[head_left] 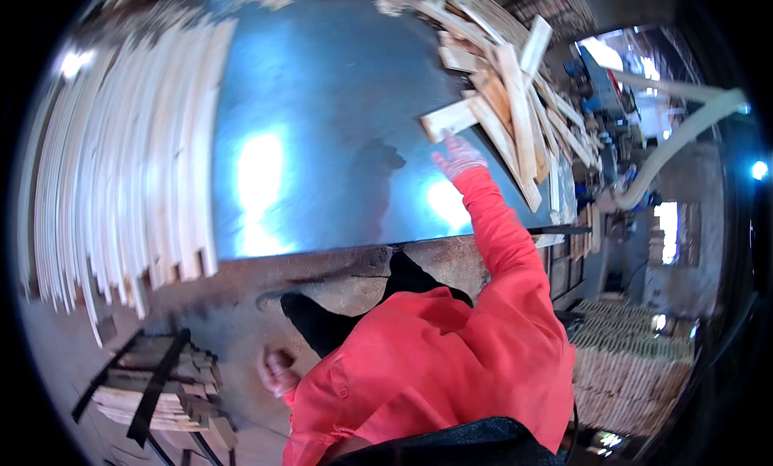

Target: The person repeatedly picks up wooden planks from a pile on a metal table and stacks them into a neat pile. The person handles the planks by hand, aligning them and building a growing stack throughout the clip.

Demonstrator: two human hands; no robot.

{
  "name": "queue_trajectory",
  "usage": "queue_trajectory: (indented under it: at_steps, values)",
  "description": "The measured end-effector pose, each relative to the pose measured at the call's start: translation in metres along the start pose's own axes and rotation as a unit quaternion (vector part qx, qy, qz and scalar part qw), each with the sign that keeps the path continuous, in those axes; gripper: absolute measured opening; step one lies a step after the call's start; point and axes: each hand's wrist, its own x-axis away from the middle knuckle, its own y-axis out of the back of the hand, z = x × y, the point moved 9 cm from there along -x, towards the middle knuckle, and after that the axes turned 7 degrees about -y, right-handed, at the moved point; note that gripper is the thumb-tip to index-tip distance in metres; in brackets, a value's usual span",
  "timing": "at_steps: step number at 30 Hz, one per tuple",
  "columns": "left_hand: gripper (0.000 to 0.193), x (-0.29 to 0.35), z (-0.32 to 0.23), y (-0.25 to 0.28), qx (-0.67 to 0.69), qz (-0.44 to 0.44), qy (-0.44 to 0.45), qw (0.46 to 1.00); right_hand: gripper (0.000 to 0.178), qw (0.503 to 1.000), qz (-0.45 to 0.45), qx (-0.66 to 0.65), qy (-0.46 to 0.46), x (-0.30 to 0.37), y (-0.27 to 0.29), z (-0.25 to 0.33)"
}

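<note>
My right hand (461, 155), in a pale glove, reaches out over the right part of a shiny blue-grey metal table (322, 103). Its fingers are stretched toward the end of a short pale wooden board (449, 120); whether they touch it I cannot tell. That board juts from a jumbled pile of wooden offcuts and strips (515, 103). Down beside my body, off the table's near edge, hangs my left hand (278, 371). Motion blurs its fingers, and no object shows in it.
Long pale wooden strips (137, 160) lie side by side on the table's left, some ends overhanging the edge. Lower left, a black-framed rack (161, 385) holds boards. Stacked wood (632, 369) stands at lower right. A thick pale hose (684, 140) curves at far right.
</note>
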Motion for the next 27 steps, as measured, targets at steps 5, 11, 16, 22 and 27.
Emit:
queue_trajectory:
  at_steps: [5, 11, 16, 22, 27]
  values:
    - [0.036, 0.100, -0.096, -0.290, 0.120, 0.315, -0.159, 0.928, 0.110, 0.964, -0.136, 0.012, -0.229, -0.055, 0.007, -0.288]
    - [0.055, 0.233, -0.098, -0.590, 0.158, 0.426, 0.059, 0.889, 0.109, 0.976, -0.033, -0.142, -0.163, -0.100, -0.073, -0.399]
    - [0.058, 0.276, -0.008, -0.718, 0.000, 0.488, 0.062, 0.870, 0.108, 0.983, 0.060, -0.166, 0.041, -0.035, -0.055, -0.329]
    - [0.027, 0.265, 0.042, -0.704, -0.157, 0.285, 0.168, 0.931, 0.092, 0.981, 0.069, -0.175, -0.052, -0.138, -0.077, -0.461]
    - [0.056, 0.311, 0.038, -0.719, 0.169, 0.352, 0.215, 0.895, 0.054, 0.975, 0.129, -0.083, 0.162, -0.089, -0.097, -0.363]
